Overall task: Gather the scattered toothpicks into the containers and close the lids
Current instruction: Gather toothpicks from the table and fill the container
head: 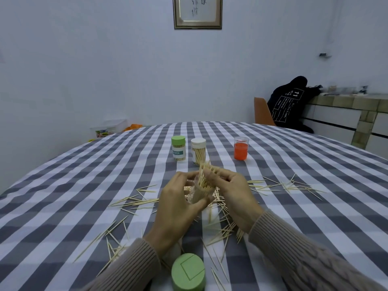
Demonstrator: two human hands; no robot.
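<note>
- Checked cloth covers the bench [84,185], strewn with loose toothpicks [136,201].
- Left hand [178,204] grips a clear container [196,196], apparently open-topped.
- Right hand [233,192] pinches a toothpick bundle [206,177] at its mouth.
- Green lid [188,272] lies nearest; three capped jars [198,151] stand beyond.

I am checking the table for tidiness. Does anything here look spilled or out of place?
Yes. Loose toothpicks lie scattered over the checked tablecloth, around both hands. A green lid sits alone at the near edge, off its container, which the left hand holds.
</note>
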